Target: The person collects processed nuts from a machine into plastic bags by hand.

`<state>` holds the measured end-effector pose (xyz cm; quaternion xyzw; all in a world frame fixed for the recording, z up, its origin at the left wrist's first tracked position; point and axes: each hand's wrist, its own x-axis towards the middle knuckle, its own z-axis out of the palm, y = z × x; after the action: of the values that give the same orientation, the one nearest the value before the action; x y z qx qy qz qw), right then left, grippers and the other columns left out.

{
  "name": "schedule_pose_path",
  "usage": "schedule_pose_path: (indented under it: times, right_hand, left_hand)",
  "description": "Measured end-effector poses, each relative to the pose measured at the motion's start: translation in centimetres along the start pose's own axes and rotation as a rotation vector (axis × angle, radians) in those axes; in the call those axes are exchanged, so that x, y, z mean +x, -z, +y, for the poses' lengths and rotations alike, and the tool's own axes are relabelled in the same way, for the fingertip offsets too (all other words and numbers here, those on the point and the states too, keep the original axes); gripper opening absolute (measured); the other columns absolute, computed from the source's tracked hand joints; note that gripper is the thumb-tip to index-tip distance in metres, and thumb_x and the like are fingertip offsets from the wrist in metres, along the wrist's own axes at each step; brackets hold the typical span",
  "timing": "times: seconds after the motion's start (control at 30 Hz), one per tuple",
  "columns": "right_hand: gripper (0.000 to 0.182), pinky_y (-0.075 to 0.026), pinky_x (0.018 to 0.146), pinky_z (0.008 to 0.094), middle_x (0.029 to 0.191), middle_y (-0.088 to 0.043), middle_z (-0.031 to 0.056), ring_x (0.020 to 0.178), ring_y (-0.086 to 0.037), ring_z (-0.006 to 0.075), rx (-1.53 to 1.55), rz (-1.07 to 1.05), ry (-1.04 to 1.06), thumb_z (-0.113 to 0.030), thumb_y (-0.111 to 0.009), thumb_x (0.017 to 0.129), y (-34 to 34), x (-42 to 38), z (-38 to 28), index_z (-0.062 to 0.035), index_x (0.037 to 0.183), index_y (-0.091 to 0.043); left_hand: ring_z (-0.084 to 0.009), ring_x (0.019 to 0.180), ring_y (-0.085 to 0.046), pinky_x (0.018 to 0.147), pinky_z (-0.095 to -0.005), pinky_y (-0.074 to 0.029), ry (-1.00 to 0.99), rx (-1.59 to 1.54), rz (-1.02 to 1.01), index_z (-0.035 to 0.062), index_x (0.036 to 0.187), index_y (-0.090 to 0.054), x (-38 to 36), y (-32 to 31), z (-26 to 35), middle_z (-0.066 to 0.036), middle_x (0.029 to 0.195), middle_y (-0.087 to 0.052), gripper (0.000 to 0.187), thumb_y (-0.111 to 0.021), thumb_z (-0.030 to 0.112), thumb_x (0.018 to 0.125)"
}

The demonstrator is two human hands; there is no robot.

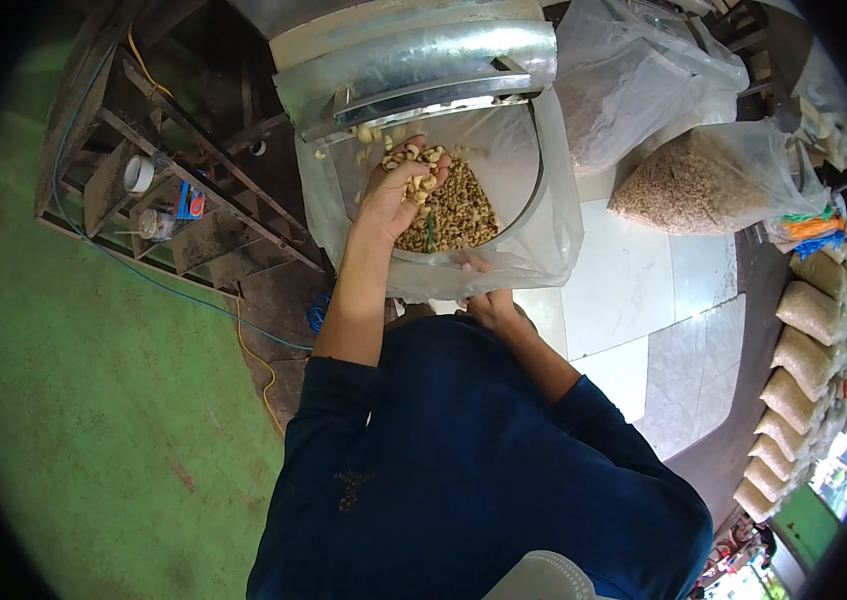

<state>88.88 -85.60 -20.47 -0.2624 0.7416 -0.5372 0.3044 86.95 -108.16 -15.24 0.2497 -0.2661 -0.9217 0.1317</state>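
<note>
My left hand (391, 200) is cupped over the clear plastic bag (555, 235), holding a heap of cashew nuts (421, 160). Beneath it, a pile of brownish nuts (463, 210) lies inside the bag, with a small green strip among them. The bag's mouth is spread around a round metal hoop (540, 180). Pale nuts drop from the shiny metal outlet (423, 100) above, left of my fingers. At the bag's near side, my right hand (489, 300) is closed on the plastic, some fingers partly hidden by it.
Large filled plastic bags (693, 185) stand to the right on white tiles (623, 270). Stacked packs (793, 365) line the far right. A dark compartmented frame (213, 200) holds tape (139, 174) and a jar (155, 224). Cables cross the green floor (123, 400).
</note>
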Motion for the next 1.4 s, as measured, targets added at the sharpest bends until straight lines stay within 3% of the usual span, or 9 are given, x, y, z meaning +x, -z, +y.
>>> schedule_pose_path:
  times: [0.37, 0.47, 0.57, 0.63, 0.83, 1.03, 1.23, 1.33, 1.4]
  right_hand:
    - [0.029, -0.046, 0.084, 0.0397, 0.101, -0.064, 0.0186, 0.096, -0.061, 0.0330, 0.028, 0.052, -0.011, -0.020, -0.043, 0.096, -0.2, -0.3, -0.5, -0.0009, 0.107, -0.063]
    - [0.037, -0.043, 0.055, 0.0262, 0.077, -0.058, 0.0062, 0.061, -0.051, 0.0117, 0.000, 0.023, 0.113, -0.025, -0.041, 0.099, -0.1, -0.2, -0.2, 0.0026, 0.121, -0.053]
    - [0.036, -0.047, 0.066, 0.0305, 0.087, -0.062, 0.0108, 0.072, -0.057, 0.0170, -0.031, 0.062, 0.191, -0.024, -0.042, 0.098, -0.1, -0.1, -0.6, 0.0034, 0.118, -0.055]
    - [0.030, -0.047, 0.083, 0.0398, 0.098, -0.065, 0.0189, 0.094, -0.062, 0.0330, -0.026, 0.090, 0.100, -0.022, -0.044, 0.097, -0.2, -0.1, -1.0, -0.0027, 0.108, -0.064]
    - [0.033, -0.047, 0.079, 0.0345, 0.096, -0.063, 0.0161, 0.089, -0.059, 0.0225, -0.051, 0.040, 0.181, -0.021, -0.042, 0.098, 0.2, 0.1, -0.7, 0.0038, 0.110, -0.059]
    - [0.032, -0.047, 0.081, 0.0351, 0.097, -0.063, 0.0168, 0.090, -0.060, 0.0241, -0.055, 0.040, 0.172, -0.021, -0.042, 0.098, 0.2, 0.0, -0.5, 0.0035, 0.109, -0.059]
    - [0.033, -0.047, 0.084, 0.0369, 0.104, -0.063, 0.0187, 0.095, -0.060, 0.0273, -0.099, 0.044, 0.177, -0.021, -0.042, 0.097, 0.3, -0.1, -1.0, 0.0032, 0.112, -0.059]
    - [0.030, -0.044, 0.091, 0.0419, 0.107, -0.063, 0.0196, 0.103, -0.059, 0.0357, -0.108, 0.078, 0.165, -0.021, -0.043, 0.096, 0.2, 0.0, -1.3, -0.0029, 0.109, -0.063]
    - [0.030, -0.044, 0.090, 0.0421, 0.107, -0.063, 0.0195, 0.103, -0.059, 0.0359, -0.093, 0.081, 0.155, -0.021, -0.043, 0.096, -0.1, -0.2, -0.3, -0.0031, 0.109, -0.063]
  left_hand:
    - [-0.0258, 0.083, -0.066, 0.068, -0.0334, -0.057, 0.039, 0.160, -0.060, 0.0008, 0.103, -0.058, -0.9, -0.7, 0.1, -0.016, 0.095, -0.065, 0.025, -0.061, -0.003, 0.078]
    - [-0.0231, 0.080, -0.066, 0.065, -0.0319, -0.056, 0.029, 0.221, -0.082, 0.0015, 0.101, -0.059, -0.8, -0.6, -0.1, -0.014, 0.092, -0.065, 0.023, -0.063, -0.001, 0.079]
    - [-0.0207, 0.076, -0.065, 0.063, -0.0312, -0.055, -0.008, 0.263, -0.061, 0.0022, 0.099, -0.059, -0.8, -0.8, -0.1, -0.012, 0.088, -0.065, 0.020, -0.064, 0.002, 0.079]
    - [-0.0197, 0.073, -0.065, 0.061, -0.0311, -0.055, -0.022, 0.277, -0.026, 0.0025, 0.097, -0.059, -0.8, -0.8, -0.2, -0.011, 0.085, -0.065, 0.017, -0.064, 0.003, 0.080]
    - [-0.0188, 0.070, -0.063, 0.054, -0.0312, -0.051, -0.040, 0.242, 0.014, 0.0030, 0.092, -0.059, -0.1, 0.1, -0.5, -0.009, 0.075, -0.063, 0.010, -0.062, 0.007, 0.083]
    - [-0.0189, 0.067, -0.062, 0.055, -0.0303, -0.051, -0.123, 0.277, 0.155, 0.0028, 0.091, -0.059, 0.2, 0.8, -0.3, -0.008, 0.073, -0.061, 0.009, -0.061, 0.007, 0.083]
    - [-0.0227, 0.087, -0.062, 0.073, -0.0373, -0.051, 0.029, -0.011, 0.251, 0.0072, 0.103, -0.059, 2.1, 4.2, -0.5, -0.009, 0.097, -0.063, 0.023, -0.052, 0.020, 0.085]
    - [-0.0299, 0.120, -0.046, 0.104, -0.0522, -0.027, 0.011, -0.309, 0.277, 0.0118, 0.127, -0.048, 1.2, 2.1, 0.7, -0.010, 0.129, -0.051, 0.059, -0.032, 0.053, 0.087]
    - [-0.0317, 0.125, -0.042, 0.105, -0.0558, -0.022, -0.001, -0.365, 0.376, 0.0125, 0.132, -0.044, 1.1, 1.5, 1.1, -0.011, 0.135, -0.046, 0.064, -0.030, 0.056, 0.087]
